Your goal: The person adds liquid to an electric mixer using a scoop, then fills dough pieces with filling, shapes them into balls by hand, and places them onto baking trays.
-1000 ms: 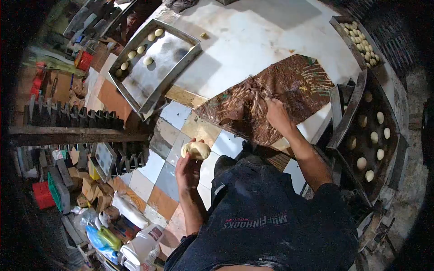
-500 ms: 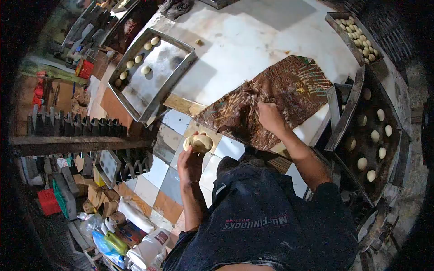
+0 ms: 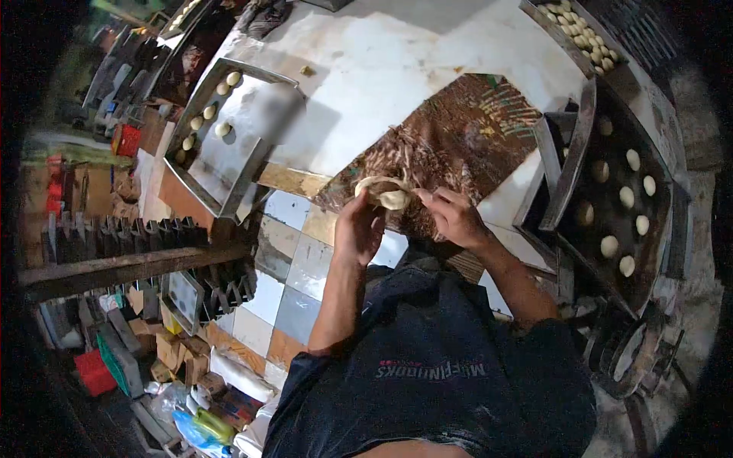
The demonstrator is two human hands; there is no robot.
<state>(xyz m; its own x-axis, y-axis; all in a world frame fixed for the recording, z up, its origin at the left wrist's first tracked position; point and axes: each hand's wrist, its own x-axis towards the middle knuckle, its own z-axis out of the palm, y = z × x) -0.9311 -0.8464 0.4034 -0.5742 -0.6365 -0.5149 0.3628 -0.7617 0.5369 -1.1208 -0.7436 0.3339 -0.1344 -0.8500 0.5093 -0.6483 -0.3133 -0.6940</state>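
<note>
My left hand (image 3: 360, 233) holds a flattened piece of pale dough (image 3: 394, 200) from below, thumb and fingers closed on it; its rim is raised round a hollow. Against the dough's right end are the pinched fingers of my right hand (image 3: 455, 220). What they grip, perhaps a bit of brown paste, is too small to make out. Under and beyond both hands lies a sheet smeared with sticky brown paste (image 3: 458, 141), its far part streaked with scrape marks.
At left, a metal tray (image 3: 252, 172) bears several dough balls (image 3: 223, 128). Dark trays (image 3: 592, 164) with more balls stand at right, another tray of balls (image 3: 584, 34) at the far right corner. The white tabletop (image 3: 366, 84) spreads beyond; tiles (image 3: 305, 263) show below.
My right hand has come off the brown paste, back to the dough. My left hand has moved right and up with the dough, which now shows an open hollow. The view has shifted slightly.
</note>
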